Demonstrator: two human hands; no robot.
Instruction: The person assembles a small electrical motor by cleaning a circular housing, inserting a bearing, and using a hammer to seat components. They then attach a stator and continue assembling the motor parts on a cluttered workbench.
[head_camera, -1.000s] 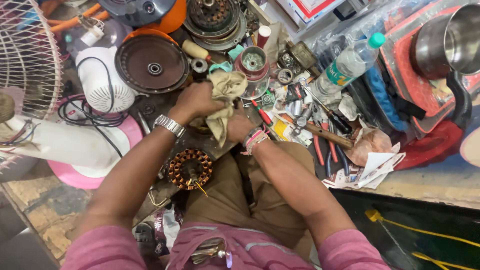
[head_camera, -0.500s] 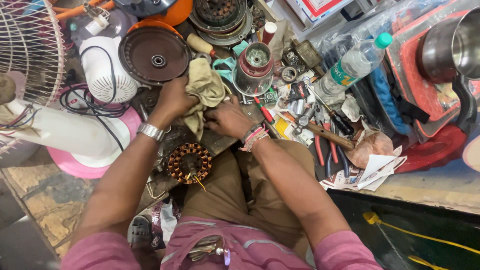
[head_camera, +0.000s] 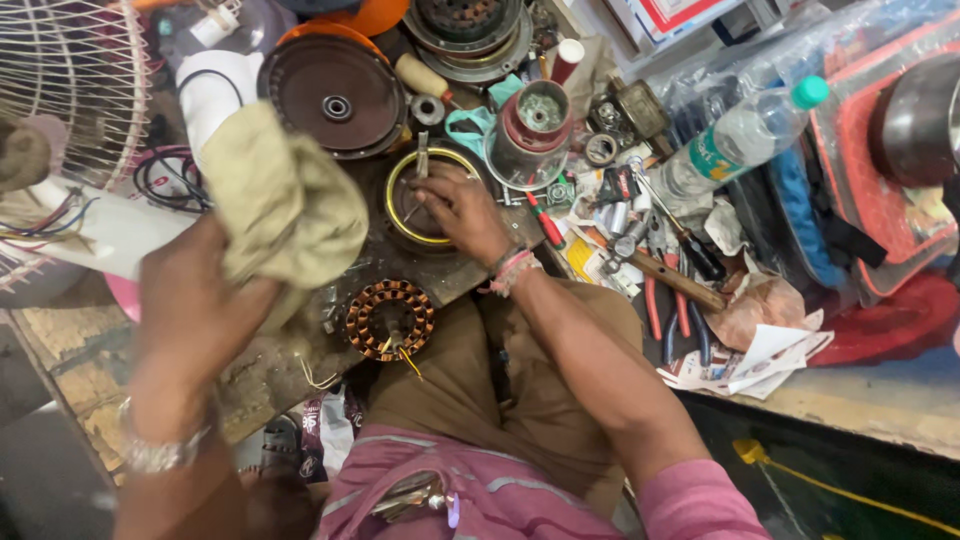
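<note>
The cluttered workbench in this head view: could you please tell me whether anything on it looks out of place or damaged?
Mostly a crowded repair bench. The copper-wound stator ring sits at the bench's front edge, loose wire ends hanging over it. A clear plastic water bottle lies on its side among the tools. The left hand holds a crumpled khaki cloth.

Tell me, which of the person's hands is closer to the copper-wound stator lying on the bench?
Right, narrowly. The right hand rests on the yellow-ringed round part just above the copper stator. The left hand, lifted toward the camera and holding a khaki cloth, is off to its side.
</note>
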